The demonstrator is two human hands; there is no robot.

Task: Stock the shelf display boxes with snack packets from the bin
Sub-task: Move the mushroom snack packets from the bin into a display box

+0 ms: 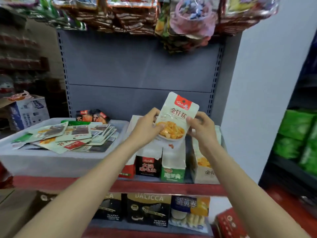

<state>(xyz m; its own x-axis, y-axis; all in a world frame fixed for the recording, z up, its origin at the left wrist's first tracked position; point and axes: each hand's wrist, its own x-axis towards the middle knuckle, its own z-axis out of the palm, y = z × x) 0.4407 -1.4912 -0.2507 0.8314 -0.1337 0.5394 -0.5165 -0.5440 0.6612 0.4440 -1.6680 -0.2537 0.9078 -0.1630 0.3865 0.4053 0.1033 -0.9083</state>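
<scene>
Glossy flat packet (177, 115) | both hands pinch its edges | upright

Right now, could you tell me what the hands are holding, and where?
Both hands hold one white snack packet upright: left hand on its lower left edge, right hand on its right edge.

Both forearms extend forward from the near edge and converge toward the scene centre. The left hand (147, 127) is raised with fingers curled, thumb uppermost, pinching the left edge of a snack packet (177, 115). The right hand (202, 128) mirrors it, thumb and fingers gripping the packet's right edge.
</scene>
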